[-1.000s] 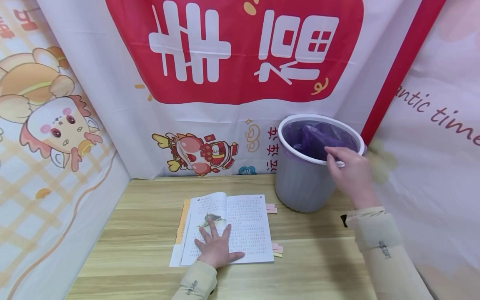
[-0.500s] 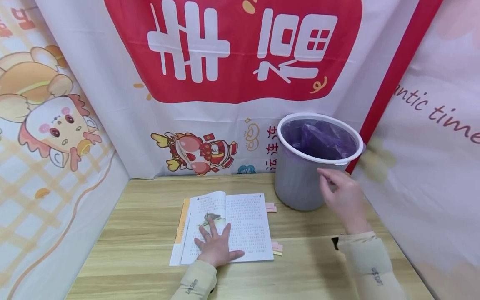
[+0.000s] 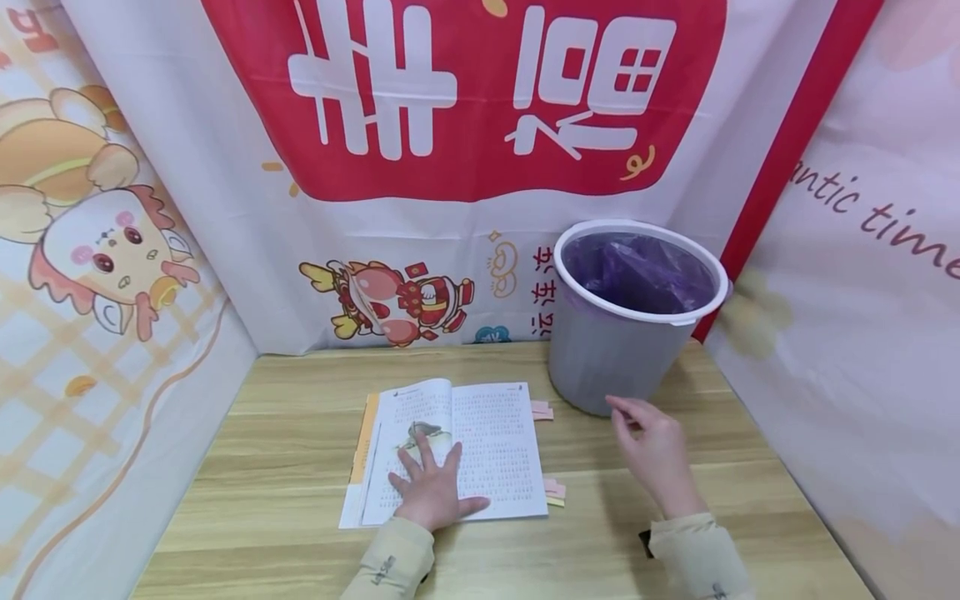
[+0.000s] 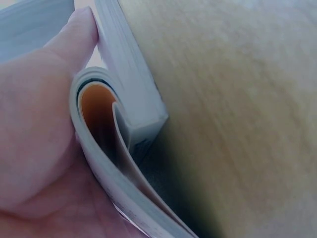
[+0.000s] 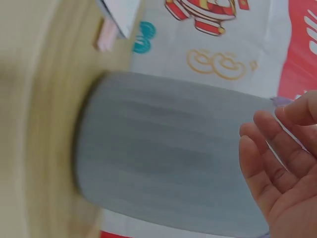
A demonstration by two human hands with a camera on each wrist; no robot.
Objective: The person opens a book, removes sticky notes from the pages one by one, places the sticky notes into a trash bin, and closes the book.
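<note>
One open book lies on one wooden table; the left hand rests across both its pages, fingers spread apart. Two clusters of paper tabs jut from the book's right edge. Right of the book is the right hand, fingers loosely bent, thumb near the forefinger. One gray bin with one purple liner stands behind and right of the book.

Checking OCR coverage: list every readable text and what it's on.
"幸福": red panel on back cloth, turned sideways.
"antic time": right cloth, start not visible.
Too small or blurred: open book print; labels on left sleeve and right sleeve; red characters near bin; teal patch.
Cut off: red marks, left cloth.
</note>
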